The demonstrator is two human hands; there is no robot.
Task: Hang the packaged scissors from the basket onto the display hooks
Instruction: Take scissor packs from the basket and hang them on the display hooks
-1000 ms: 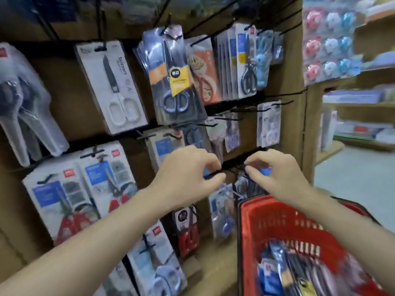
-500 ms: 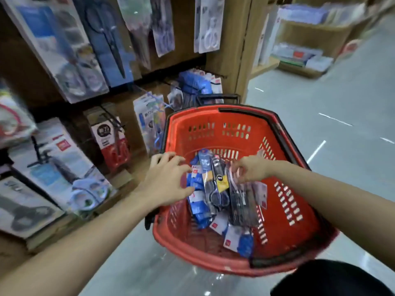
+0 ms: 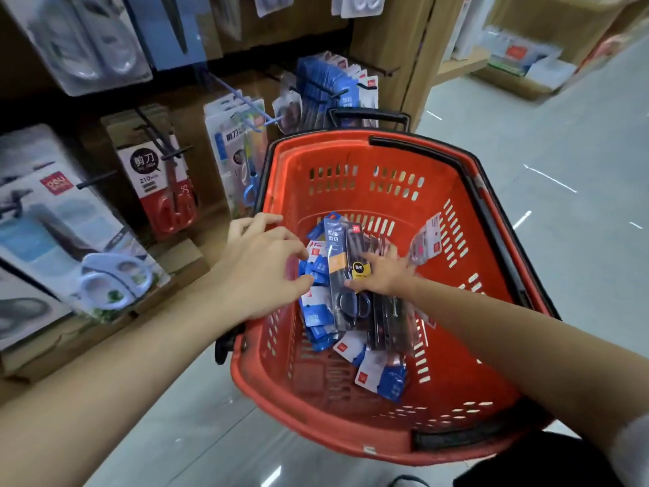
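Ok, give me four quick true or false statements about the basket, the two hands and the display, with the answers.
1. The basket is empty. False: packaged scissors lie in it.
2. The right hand rests on a dark pack inside the basket. True.
3. The left hand holds a pack up at a hook. False: it hovers over the basket's left rim, holding nothing.
4. A red-handled scissors pack hangs on the display left of the basket. True.

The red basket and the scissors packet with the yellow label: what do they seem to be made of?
The red basket: probably moulded plastic, matte, scuffed; slotted walls show it. The scissors packet: apparently glossy clear plastic over printed card; scissors show through, with glare.
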